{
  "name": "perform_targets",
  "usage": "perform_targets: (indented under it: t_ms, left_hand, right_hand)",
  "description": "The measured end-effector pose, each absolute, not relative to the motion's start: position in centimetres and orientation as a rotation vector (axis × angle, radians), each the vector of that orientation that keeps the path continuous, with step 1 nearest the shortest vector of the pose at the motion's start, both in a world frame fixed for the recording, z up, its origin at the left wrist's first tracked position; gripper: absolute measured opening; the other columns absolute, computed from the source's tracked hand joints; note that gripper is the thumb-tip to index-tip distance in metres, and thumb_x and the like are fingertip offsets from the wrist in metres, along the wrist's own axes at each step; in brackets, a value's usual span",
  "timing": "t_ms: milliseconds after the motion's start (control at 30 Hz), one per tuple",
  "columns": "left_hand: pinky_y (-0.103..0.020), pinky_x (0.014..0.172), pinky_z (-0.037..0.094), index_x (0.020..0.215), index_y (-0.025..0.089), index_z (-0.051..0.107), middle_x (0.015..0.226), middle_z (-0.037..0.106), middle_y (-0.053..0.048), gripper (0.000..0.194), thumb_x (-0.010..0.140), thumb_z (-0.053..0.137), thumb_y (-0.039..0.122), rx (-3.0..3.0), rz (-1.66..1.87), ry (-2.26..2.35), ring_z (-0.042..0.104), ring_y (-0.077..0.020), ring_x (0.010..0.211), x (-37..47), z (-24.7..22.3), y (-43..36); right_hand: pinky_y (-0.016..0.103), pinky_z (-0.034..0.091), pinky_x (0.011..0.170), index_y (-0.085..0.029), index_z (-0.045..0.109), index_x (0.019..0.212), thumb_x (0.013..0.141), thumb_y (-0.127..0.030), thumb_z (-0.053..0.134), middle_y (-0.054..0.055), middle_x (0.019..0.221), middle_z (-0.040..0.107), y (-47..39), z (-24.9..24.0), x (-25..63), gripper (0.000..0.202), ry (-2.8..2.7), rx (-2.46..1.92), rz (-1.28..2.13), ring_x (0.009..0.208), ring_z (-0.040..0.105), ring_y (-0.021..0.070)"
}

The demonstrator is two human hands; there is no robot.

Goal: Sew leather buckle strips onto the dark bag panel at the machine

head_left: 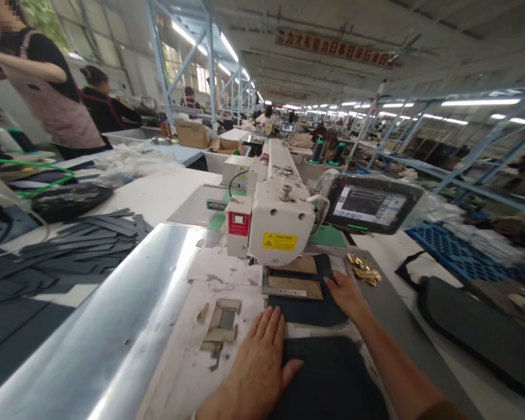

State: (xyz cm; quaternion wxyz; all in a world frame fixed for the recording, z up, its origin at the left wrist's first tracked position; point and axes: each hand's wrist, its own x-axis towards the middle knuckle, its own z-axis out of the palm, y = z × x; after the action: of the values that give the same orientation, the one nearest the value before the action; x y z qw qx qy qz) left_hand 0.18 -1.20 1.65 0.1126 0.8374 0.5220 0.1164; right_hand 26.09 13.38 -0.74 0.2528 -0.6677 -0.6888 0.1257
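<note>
Hands rest flat on dark fabric in front of a sewing machine (271,224). The left hand (260,361) lies palm down, fingers (269,326) spread narrow and straight, gripping nothing, pressing the near edge of a dark fabric piece (310,312) where it meets a second dark panel (332,379) lower on the tabletop (179,361). The right hand (345,291) lies flat on the right side of the same fabric piece, fingers extended toward the metal clamp frame (294,286) under the machine head; it holds nothing either. The fabric piece sits directly beneath the needle area, partly under the frame, touching both hands. Just right of the right hand lies a small heap of gold metal fittings (365,269). A touchscreen panel (371,205) stands at the machine's right. Far left on the tabletop, a pile of dark strips (83,245) is spread out. Two other people stand at the upper left, well apart from the machine.
</note>
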Motion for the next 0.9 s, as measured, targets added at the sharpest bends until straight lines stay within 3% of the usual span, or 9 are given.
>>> perform_targets:
  t_ms: [100, 200, 267, 333, 400, 467, 600, 900]
  left_hand:
    - [-0.050, 0.114, 0.037, 0.141, 0.006, 0.044, 0.149, 0.036, -0.019, 0.071, 0.092, 0.046, 0.058, 2.473, 0.335, 1.548, 0.037, -0.0340, 0.138, 0.3, 1.6, -1.1]
    - [-0.052, 0.111, 0.039, 0.141, 0.007, 0.045, 0.148, 0.038, -0.021, 0.068, 0.090, 0.054, 0.052, 2.521, 0.283, 1.548, 0.039, -0.0359, 0.136, 0.4, 1.9, -0.9]
    - [-0.054, 0.109, 0.041, 0.141, 0.012, 0.046, 0.148, 0.040, -0.020, 0.065, 0.090, 0.056, 0.050, 2.548, 0.280, 1.547, 0.040, -0.0368, 0.135, 0.3, 2.0, -0.9]
    - [-0.055, 0.108, 0.042, 0.140, 0.016, 0.048, 0.147, 0.042, -0.020, 0.061, 0.090, 0.055, 0.051, 2.557, 0.304, 1.544, 0.041, -0.0370, 0.134, 0.3, 2.0, -0.9]
    - [-0.055, 0.107, 0.042, 0.140, 0.018, 0.048, 0.147, 0.043, -0.020, 0.061, 0.090, 0.055, 0.051, 2.563, 0.333, 1.533, 0.042, -0.0372, 0.134, 0.2, 1.8, -0.8]
    - [-0.055, 0.107, 0.042, 0.140, 0.019, 0.048, 0.147, 0.043, -0.020, 0.061, 0.090, 0.055, 0.052, 2.567, 0.363, 1.530, 0.043, -0.0372, 0.134, 0.2, 1.6, -0.8]
    - [-0.055, 0.108, 0.041, 0.140, 0.020, 0.049, 0.145, 0.046, -0.019, 0.060, 0.090, 0.054, 0.053, 2.569, 0.394, 1.543, 0.044, -0.0368, 0.133, 0.3, 1.6, -0.6]
    - [-0.055, 0.107, 0.041, 0.138, 0.019, 0.051, 0.141, 0.050, -0.019, 0.058, 0.092, 0.050, 0.054, 2.595, 0.451, 1.550, 0.047, -0.0366, 0.130, 0.7, 1.3, -0.3]
  right_hand:
    - [0.039, 0.053, 0.074, -0.018, 0.067, 0.093, 0.087, -0.029, 0.046, 0.011, 0.085, 0.071, 13.8, -0.6, 25.7, 0.025, -1.911, -1.853, 0.289, 0.081, 0.067, 0.0280]
    - [0.043, 0.055, 0.074, -0.011, 0.062, 0.114, 0.085, -0.034, 0.050, 0.016, 0.092, 0.069, 13.5, -0.1, 26.1, 0.039, -1.784, -1.839, 0.234, 0.080, 0.067, 0.0292]
    - [0.044, 0.058, 0.074, -0.007, 0.050, 0.132, 0.087, -0.038, 0.050, 0.021, 0.108, 0.066, 12.0, 0.7, 27.0, 0.055, -1.727, -1.723, 0.213, 0.086, 0.068, 0.0291]
    - [0.046, 0.057, 0.086, -0.011, 0.044, 0.140, 0.093, -0.040, 0.047, 0.021, 0.128, 0.059, 9.1, 1.4, 27.9, 0.056, -1.863, -1.542, 0.198, 0.106, 0.064, 0.0291]
    - [0.048, 0.047, 0.104, -0.018, 0.049, 0.139, 0.097, -0.039, 0.044, 0.015, 0.141, 0.052, 5.6, 1.8, 28.8, 0.047, -2.147, -1.406, 0.188, 0.127, 0.052, 0.0279]
    - [0.048, 0.041, 0.110, -0.021, 0.051, 0.140, 0.098, -0.036, 0.045, 0.010, 0.146, 0.046, 2.4, 1.6, 29.2, 0.044, -2.403, -1.368, 0.151, 0.135, 0.044, 0.0275]
    - [0.046, 0.040, 0.112, -0.018, 0.041, 0.147, 0.099, -0.036, 0.044, 0.008, 0.151, 0.038, -0.1, 0.4, 29.1, 0.052, -2.567, -1.440, 0.008, 0.138, 0.038, 0.0271]
    - [0.049, 0.038, 0.114, -0.012, 0.041, 0.146, 0.100, -0.038, 0.039, 0.010, 0.152, 0.035, 2.3, 0.4, 28.3, 0.053, -2.599, -1.460, -0.117, 0.141, 0.033, 0.0268]
